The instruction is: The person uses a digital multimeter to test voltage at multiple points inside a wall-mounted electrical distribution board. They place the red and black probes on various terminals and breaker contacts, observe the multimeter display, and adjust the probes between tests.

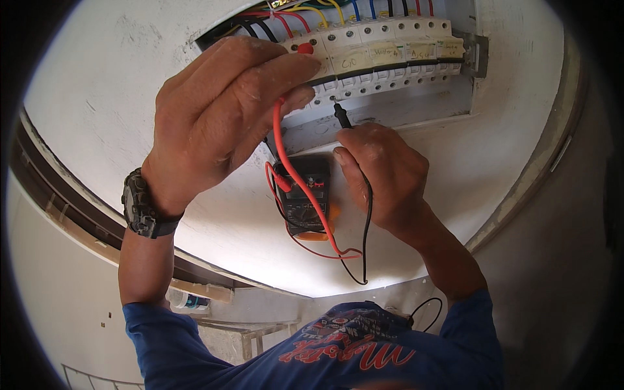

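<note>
Red probe [305,49] pinched by closed left fingers [289,73] | black probe [342,116] by closed right fingers [359,135], breakers [387,52] just beyond | probably light, stiff; best held mid-handle

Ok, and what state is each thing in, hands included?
Breakers: mounted in a row, switch positions unclear
Left hand: pinching the red probe
Right hand: gripping the black probe
Black probe: tip by the breakers' lower edge, contact unclear
Panel box: open
Multimeter: beneath panel box, reading illegible
Watch: strapped on
</note>
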The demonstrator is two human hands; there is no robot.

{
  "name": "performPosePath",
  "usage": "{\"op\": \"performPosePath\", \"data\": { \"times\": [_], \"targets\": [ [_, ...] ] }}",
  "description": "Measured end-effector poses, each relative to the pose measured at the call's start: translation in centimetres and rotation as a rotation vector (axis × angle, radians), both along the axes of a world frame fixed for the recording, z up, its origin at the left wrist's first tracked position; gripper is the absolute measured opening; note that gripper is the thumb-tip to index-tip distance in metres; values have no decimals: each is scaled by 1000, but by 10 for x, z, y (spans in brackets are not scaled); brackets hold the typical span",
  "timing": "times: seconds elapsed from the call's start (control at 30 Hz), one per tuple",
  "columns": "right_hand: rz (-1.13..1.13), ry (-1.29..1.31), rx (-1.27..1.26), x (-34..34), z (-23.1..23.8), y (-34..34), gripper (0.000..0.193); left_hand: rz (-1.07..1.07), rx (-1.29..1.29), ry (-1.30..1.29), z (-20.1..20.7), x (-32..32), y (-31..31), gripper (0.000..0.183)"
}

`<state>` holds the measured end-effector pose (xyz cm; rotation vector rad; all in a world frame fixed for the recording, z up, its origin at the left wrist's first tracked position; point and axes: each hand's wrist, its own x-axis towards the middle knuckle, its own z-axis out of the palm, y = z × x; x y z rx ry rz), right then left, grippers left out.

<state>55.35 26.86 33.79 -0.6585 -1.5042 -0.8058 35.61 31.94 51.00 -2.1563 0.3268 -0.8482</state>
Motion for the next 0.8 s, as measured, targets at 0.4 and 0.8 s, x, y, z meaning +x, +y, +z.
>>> {"op": "performPosePath", "data": {
  "times": [0.4,0.8],
  "targets": [
    [4,2,25,-3,7,-1,26,322,-79,-7,-5,12,-26,26],
    [-7,-5,49,-7,6,3,26,344,-212,5,-10,5,-18,21]
  ]
}}
